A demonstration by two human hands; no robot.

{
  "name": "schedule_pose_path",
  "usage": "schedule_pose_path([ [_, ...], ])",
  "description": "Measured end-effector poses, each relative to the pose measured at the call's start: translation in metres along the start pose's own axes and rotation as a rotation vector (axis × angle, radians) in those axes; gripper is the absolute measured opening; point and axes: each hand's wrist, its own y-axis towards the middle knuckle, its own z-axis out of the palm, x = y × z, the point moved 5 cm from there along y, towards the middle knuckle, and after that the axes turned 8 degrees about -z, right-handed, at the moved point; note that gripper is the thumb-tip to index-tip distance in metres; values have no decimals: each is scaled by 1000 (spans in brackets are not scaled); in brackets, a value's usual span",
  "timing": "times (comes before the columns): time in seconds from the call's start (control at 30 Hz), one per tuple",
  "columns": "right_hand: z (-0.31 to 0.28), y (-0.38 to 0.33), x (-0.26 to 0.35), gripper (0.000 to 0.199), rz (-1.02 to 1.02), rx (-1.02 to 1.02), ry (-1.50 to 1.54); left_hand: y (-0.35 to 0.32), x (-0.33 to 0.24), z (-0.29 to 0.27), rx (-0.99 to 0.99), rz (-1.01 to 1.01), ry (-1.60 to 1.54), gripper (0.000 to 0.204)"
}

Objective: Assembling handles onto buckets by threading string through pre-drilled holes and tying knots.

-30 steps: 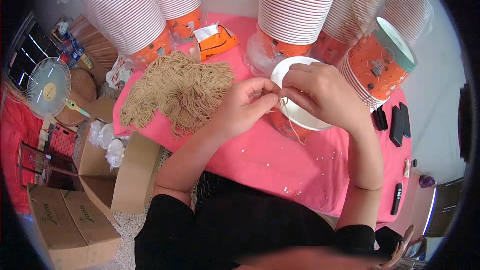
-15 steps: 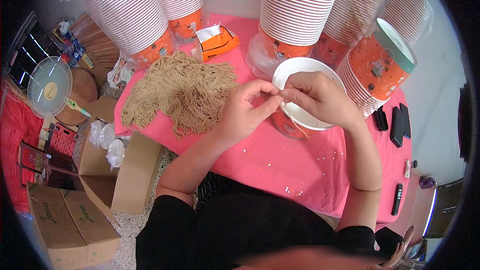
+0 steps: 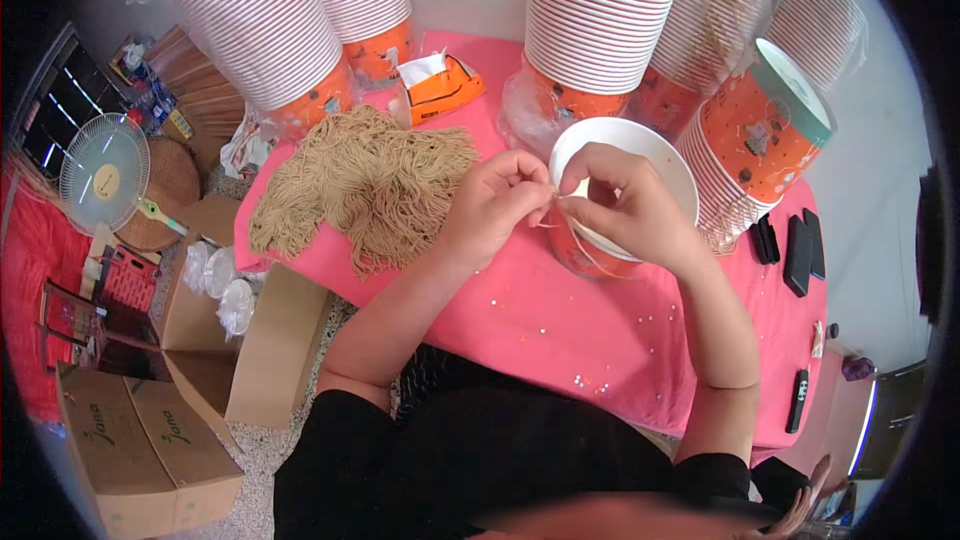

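Bright soft light, fisheye bending, blackened corners

On the table [image 3: 520,325], a yarn heap [image 3: 370,180] lies left, with a tissue packet [image 3: 441,95] beyond its far right side and bucket stacks [image 3: 250,25] at the far left. Right of the heap stands a bucket [image 3: 672,165]; behind it is the middle stack [image 3: 597,30], and to its right the right stack [image 3: 765,130]. The left hand [image 3: 500,205] and right hand [image 3: 635,205] meet at the bucket's left side, string [image 3: 592,258] between them. Left of the table, an open carton [image 3: 275,355] sits near, a fan [image 3: 103,175] farther.
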Motion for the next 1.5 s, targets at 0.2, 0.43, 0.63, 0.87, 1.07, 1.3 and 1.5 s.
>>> schedule_pose_path([
  [0.2, 2, -1, -14, 6, 55, -66, 134, 0, 5, 4, 156, -176, -207, 3],
  [0.43, 0, -5, 6, 5, -114, -157, 24, 2, 8, 3, 217, -227, -407, 4],
  [0.63, -1, -6, 10, 6, -205, -203, -127, -2, 4, 7, 161, -201, -268, 6],
  [0.87, -5, -9, 13, 4, -183, -194, -116, -3, -7, 3, 118, -166, -26, 11],
  [1.07, -8, -11, 14, 5, -167, -182, -139, -5, -9, 6, 24, 7, 129, 15],
  [1.3, -13, -16, 16, 4, -172, -185, -178, -6, -13, 11, 21, 57, 213, 17],
  [1.5, -13, -18, 13, 4, -146, -186, -147, -9, -16, 16, -3, 121, 324, 17],
])
